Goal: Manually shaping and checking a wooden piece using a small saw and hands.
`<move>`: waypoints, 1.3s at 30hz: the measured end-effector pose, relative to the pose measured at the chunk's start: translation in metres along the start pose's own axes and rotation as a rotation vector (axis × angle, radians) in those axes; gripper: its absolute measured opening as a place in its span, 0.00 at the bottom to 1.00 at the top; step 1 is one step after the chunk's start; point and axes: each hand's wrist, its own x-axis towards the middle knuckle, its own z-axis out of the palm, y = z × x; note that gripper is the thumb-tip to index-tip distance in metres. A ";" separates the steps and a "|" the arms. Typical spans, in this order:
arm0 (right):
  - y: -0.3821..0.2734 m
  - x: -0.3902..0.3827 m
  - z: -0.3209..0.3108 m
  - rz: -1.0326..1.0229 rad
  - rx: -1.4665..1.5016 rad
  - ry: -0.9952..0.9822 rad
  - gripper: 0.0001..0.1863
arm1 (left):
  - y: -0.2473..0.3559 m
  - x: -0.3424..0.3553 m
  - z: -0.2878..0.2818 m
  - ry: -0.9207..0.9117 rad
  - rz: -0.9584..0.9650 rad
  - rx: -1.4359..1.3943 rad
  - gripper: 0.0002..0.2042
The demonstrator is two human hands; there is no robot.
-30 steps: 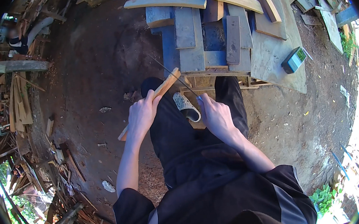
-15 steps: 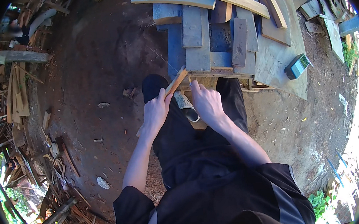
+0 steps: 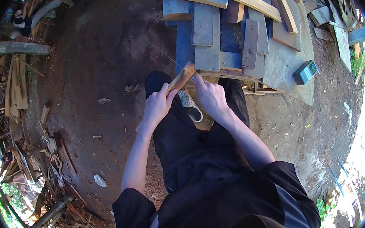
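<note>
My left hand (image 3: 157,102) grips a long pale-brown wooden strip (image 3: 182,78) angled over my left thigh, its far end near the front edge of the plank-covered wooden platform (image 3: 205,30). My right hand (image 3: 210,94) is closed on the end of a long, thin tool (image 3: 168,56), like a rod or narrow blade, which crosses the strip near its far end and points forward-left. The tool's handle is mostly hidden by my fingers. A patterned slip-on shoe (image 3: 190,109) shows between my legs below the hands.
Loose planks (image 3: 254,3) lie across the platform, with a small green-and-dark box (image 3: 304,72) on its right board. Scrap wood (image 3: 17,90) is piled along the left. Another person (image 3: 22,21) is at the upper left. Plants and blue rods (image 3: 336,180) are at lower right.
My right hand has pushed forward and left, carrying the thin tool across the strip. My left hand and the strip have shifted slightly forward and right. The surroundings have shifted slightly in view.
</note>
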 end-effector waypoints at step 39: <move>0.013 -0.047 -0.019 0.057 -0.129 -0.107 0.07 | -0.044 0.031 -0.007 -0.459 -0.178 -0.795 0.17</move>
